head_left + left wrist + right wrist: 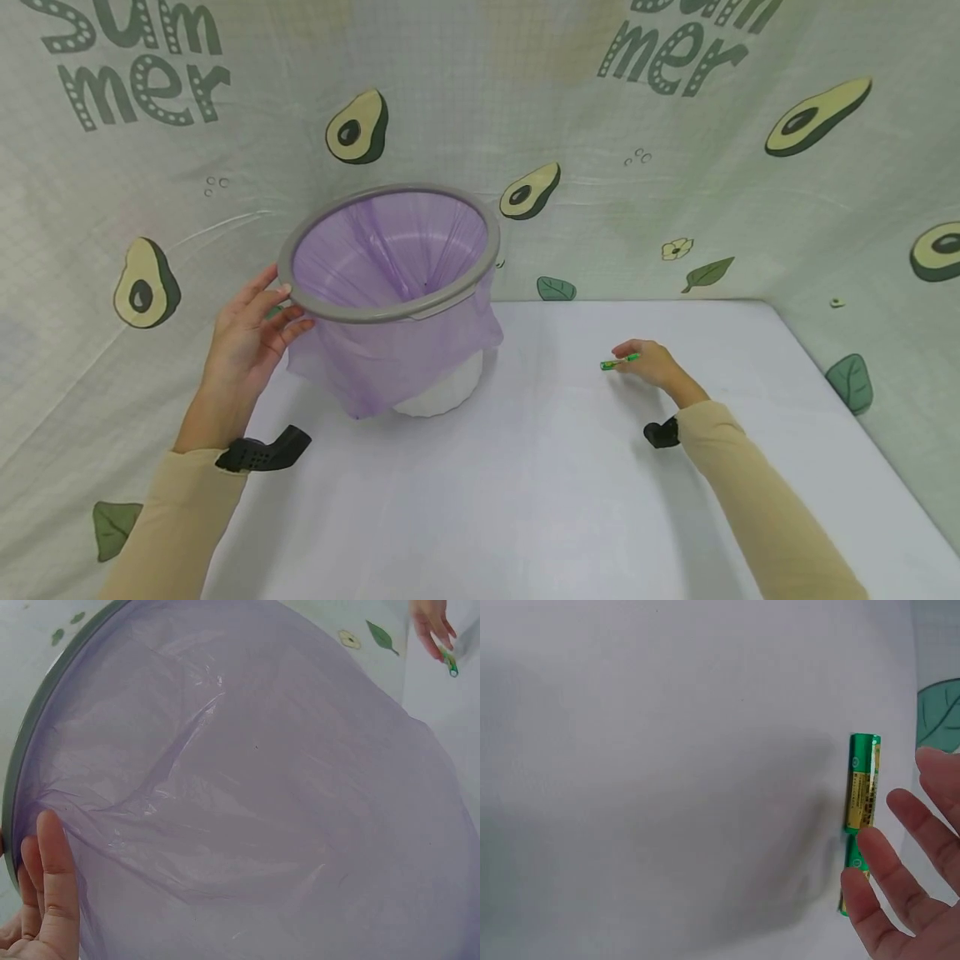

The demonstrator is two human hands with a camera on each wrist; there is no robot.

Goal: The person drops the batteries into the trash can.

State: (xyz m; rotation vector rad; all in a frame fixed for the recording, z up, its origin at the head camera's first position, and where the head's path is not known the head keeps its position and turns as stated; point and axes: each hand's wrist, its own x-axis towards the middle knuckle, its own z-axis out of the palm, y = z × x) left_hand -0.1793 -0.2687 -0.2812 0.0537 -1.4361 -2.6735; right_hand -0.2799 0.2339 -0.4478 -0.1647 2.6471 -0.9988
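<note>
A white trash bin (442, 392) stands at the back left of the table, with a purple bag (390, 358) over it and a grey rim ring (360, 315) round its mouth. My left hand (251, 329) holds the ring at its left side; some fingers lie against the bag below it, as the left wrist view also shows. Two green and yellow batteries (864, 784) lie end to end on the white table at the right. Right beside them is my right hand (648, 362), its fingers spread and overlapping the nearer battery in the right wrist view.
Behind the table (480, 500) hangs a pale curtain (450, 108) printed with avocados, leaves and lettering; it also runs down both sides. Black wrist cameras (262, 452) sit at both cuffs.
</note>
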